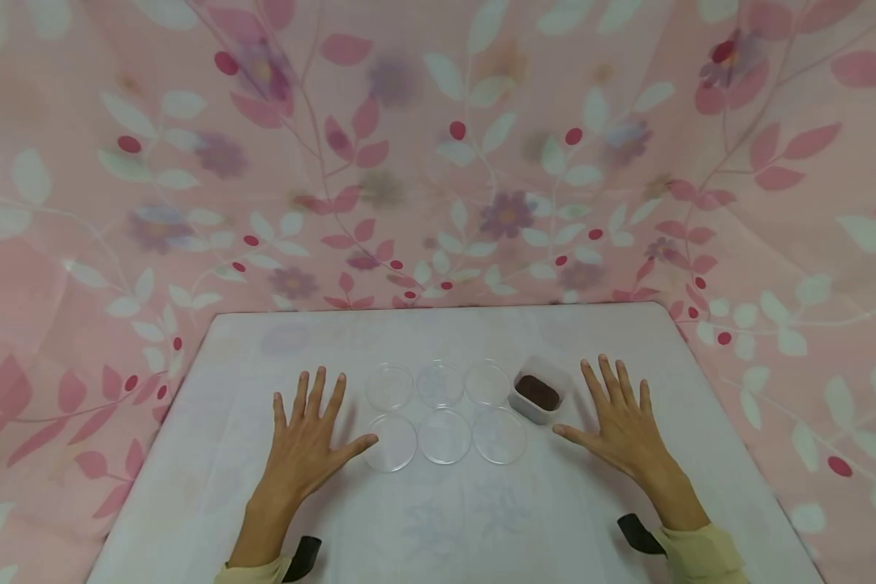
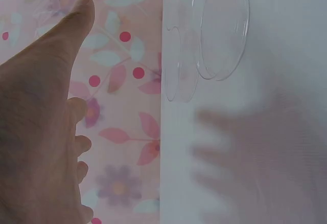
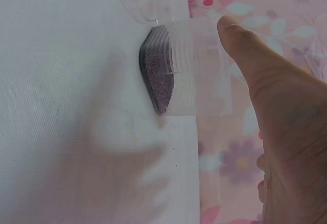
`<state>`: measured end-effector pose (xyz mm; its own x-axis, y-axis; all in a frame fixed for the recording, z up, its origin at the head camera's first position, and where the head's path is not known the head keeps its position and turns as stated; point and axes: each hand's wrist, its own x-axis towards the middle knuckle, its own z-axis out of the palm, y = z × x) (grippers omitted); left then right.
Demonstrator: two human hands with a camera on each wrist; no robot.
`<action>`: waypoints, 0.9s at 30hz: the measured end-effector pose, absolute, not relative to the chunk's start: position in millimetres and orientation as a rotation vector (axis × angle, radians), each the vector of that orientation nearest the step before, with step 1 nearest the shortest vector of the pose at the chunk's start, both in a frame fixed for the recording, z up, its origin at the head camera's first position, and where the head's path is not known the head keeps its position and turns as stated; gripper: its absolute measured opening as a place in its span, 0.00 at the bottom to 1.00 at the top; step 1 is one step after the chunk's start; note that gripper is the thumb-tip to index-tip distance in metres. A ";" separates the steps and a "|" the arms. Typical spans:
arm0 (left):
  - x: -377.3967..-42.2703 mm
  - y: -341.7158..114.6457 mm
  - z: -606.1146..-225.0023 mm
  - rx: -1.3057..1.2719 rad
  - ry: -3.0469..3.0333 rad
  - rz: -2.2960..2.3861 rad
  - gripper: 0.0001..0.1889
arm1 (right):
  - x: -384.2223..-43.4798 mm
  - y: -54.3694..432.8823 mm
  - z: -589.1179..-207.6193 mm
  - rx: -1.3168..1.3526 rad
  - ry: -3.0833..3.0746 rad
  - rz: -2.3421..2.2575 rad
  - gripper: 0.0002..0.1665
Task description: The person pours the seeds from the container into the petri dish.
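Clear round petri dishes lie on the white table in two rows of three, among them the front left dish [image 1: 392, 443] and the back middle dish [image 1: 440, 384]. Right of them stands a translucent plastic tub [image 1: 540, 391] with a dark brown, grainy, soil-like filling [image 3: 159, 73] at its bottom. My left hand [image 1: 302, 446], palm down with fingers spread, holds nothing; its thumb overlaps the edge of the front left dish in the head view. Spread the same way, my right hand [image 1: 624, 434] is empty beside the tub, thumb pointing toward it. Both hands cast shadows on the tabletop.
The white table [image 1: 438, 527] ends at a straight back edge. Pink floral cloth [image 1: 423, 162] hangs behind it and along both sides. Dark bands [image 1: 640, 534] sit at both wrists by the pale yellow sleeves [image 1: 701, 556]. Two tiny dark specks lie near the tub.
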<state>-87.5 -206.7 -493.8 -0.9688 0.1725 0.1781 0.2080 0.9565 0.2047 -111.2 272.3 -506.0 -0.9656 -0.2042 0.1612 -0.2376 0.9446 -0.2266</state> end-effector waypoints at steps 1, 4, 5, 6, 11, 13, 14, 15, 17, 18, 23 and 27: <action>-87.6 -206.4 -493.5 -0.290 -2.948 -0.336 0.56 | -111.3 272.6 -505.5 0.335 -2.964 0.375 0.67; -88.3 -205.1 -492.8 -0.300 -2.943 -0.343 0.56 | -111.9 273.4 -503.7 0.334 -2.955 0.379 0.67; -88.7 -204.6 -492.7 -0.305 -2.941 -0.348 0.56 | -112.2 273.8 -503.1 0.335 -2.949 0.381 0.67; -89.0 -204.0 -492.5 -0.309 -2.942 -0.356 0.56 | -112.6 274.2 -502.5 0.337 -2.942 0.383 0.67; -91.7 -199.2 -492.5 -0.333 -2.954 -0.398 0.56 | -114.7 275.2 -501.6 0.367 -2.892 0.396 0.67; -93.4 -196.0 -492.3 -0.352 -2.957 -0.411 0.56 | -115.5 274.8 -502.3 0.383 -2.861 0.399 0.67; -94.6 -194.0 -492.2 -0.363 -2.955 -0.416 0.57 | -115.8 274.4 -503.0 0.391 -2.844 0.402 0.67; -96.0 -191.9 -492.0 -0.379 -2.950 -0.420 0.57 | -116.3 273.9 -503.9 0.400 -2.826 0.408 0.67; -100.0 -187.1 -491.0 -0.416 -2.942 -0.425 0.57 | -116.9 272.8 -505.8 0.415 -2.791 0.435 0.68; -102.4 -184.6 -490.4 -0.438 -2.932 -0.423 0.57 | -117.3 272.1 -506.5 0.422 -2.774 0.453 0.68; -117.4 -168.9 -486.8 -0.587 -2.853 -0.436 0.57 | -118.9 267.7 -510.1 0.452 -2.721 0.512 0.68; -130.2 -155.2 -486.0 -0.700 -2.826 -0.449 0.57 | -119.3 263.6 -511.7 0.468 -2.716 0.530 0.68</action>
<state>-130.2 -155.2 -486.0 -0.8691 0.4220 0.2581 0.4813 0.8421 0.2435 -119.3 263.6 -511.7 -0.8904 -0.2516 0.3794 -0.3758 0.8766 -0.3005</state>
